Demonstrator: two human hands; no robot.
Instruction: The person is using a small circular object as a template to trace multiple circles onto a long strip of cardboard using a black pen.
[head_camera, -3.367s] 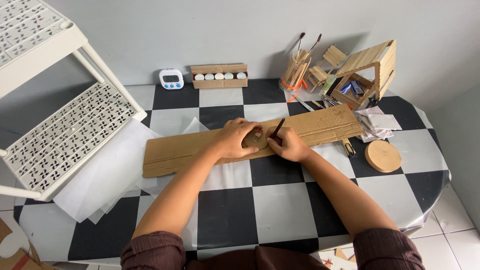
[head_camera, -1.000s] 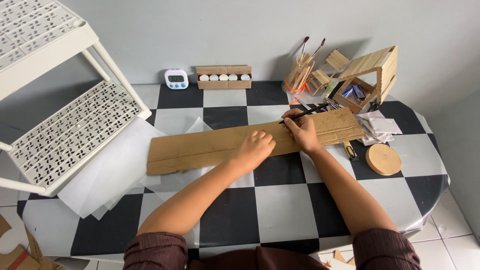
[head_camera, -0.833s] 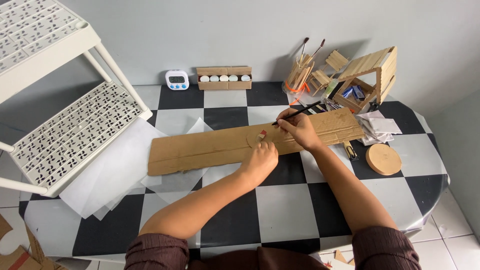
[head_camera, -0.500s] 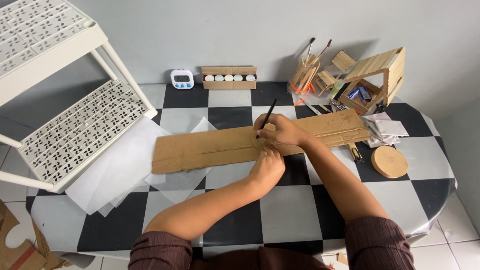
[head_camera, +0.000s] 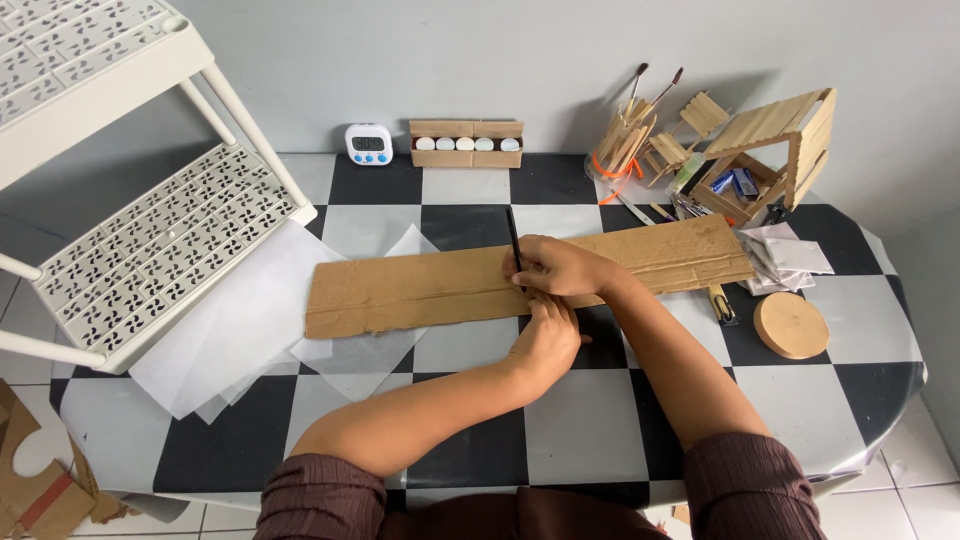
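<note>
A long brown cardboard strip (head_camera: 420, 290) lies across a black-and-white chequered table (head_camera: 590, 420). My right hand (head_camera: 560, 268) rests on the middle of the strip and grips a thin black pen (head_camera: 513, 238), its tip on the cardboard. My left hand (head_camera: 545, 335) lies at the strip's near edge just below the right hand, fingers curled against the cardboard, pressing on it.
Translucent paper sheets (head_camera: 250, 320) lie under the strip's left end. A white perforated shelf rack (head_camera: 130, 240) stands at the left. At the back are a small timer (head_camera: 369, 143), a box of jars (head_camera: 466, 143), brushes (head_camera: 625, 130) and a stick house (head_camera: 770, 150). A wooden disc (head_camera: 791, 324) lies at the right.
My right hand with the pen has moved left along the strip, from near its right end to its middle. My left hand has slid down to the strip's near edge.
</note>
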